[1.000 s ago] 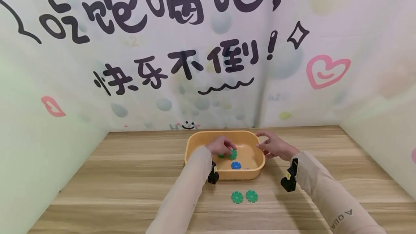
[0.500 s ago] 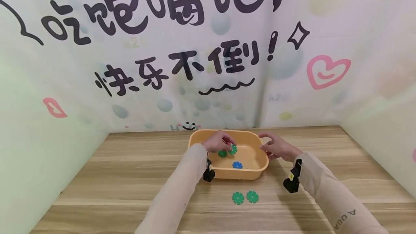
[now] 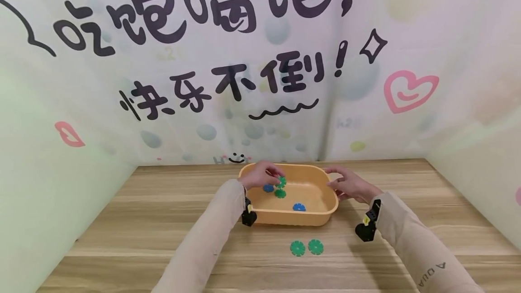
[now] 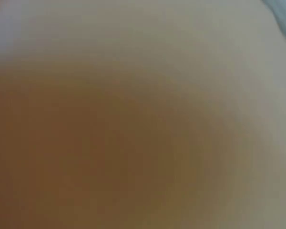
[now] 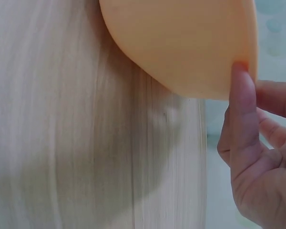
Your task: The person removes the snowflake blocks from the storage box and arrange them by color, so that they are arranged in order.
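Over the left part of a yellow-orange plastic basin (image 3: 281,219), my left hand (image 3: 259,174) pinches a green notched snowflake disc (image 3: 281,181) by its edge. Another green disc (image 3: 280,194) lies on the basin floor just under it, with a blue disc (image 3: 268,188) beside that one. A second blue disc (image 3: 299,207) shows near the front wall, partly hidden by the rim. My right hand (image 3: 351,185) holds the basin's right end; in the right wrist view, thumb and fingers grip its wall (image 5: 181,43). Only a brownish blur fills the left wrist view.
Two green discs (image 3: 297,248) lie side by side on the wooden table (image 3: 142,220), in front of the basin. Behind the table hangs a printed curtain (image 3: 195,139), close to the basin's back edge. Pale side walls stand left and right.
My left hand has drawn leftward with the green disc, uncovering a blue disc. The basin and my right hand have shifted slightly right. The two discs on the table stay put.
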`<state>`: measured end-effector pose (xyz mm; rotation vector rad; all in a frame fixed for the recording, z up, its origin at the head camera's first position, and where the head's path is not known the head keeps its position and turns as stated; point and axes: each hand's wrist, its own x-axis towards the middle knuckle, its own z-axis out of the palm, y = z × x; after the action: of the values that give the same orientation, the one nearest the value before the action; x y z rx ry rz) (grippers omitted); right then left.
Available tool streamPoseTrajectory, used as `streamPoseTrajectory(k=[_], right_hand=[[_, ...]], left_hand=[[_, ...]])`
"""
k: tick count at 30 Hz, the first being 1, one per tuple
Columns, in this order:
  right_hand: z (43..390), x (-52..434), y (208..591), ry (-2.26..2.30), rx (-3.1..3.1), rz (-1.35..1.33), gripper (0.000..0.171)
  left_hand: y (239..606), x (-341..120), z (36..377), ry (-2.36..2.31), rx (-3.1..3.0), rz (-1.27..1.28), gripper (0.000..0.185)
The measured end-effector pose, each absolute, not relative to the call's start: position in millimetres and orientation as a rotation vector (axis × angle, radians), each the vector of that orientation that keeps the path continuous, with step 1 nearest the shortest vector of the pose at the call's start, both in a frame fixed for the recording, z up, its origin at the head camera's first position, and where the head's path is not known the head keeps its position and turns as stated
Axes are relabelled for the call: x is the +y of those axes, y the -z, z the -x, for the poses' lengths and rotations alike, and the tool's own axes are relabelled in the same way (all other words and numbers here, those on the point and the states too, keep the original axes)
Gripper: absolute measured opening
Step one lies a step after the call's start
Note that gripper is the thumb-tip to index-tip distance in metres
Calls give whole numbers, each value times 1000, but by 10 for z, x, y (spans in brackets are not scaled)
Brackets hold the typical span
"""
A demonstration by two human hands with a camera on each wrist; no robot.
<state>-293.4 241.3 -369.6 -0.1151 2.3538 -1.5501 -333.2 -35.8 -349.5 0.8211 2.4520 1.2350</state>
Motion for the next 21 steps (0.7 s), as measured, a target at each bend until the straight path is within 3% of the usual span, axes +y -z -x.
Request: streamPoseTrajectory(k=[10, 21], right_hand=[[2918, 2368, 3648, 1520, 2372, 141, 46], [2908, 2341, 3647, 1510, 2392, 117, 45]], left_hand=[[3341, -726, 3355, -1275, 2544, -807, 22], [3271, -709, 3098, -1314, 2443, -924, 19]])
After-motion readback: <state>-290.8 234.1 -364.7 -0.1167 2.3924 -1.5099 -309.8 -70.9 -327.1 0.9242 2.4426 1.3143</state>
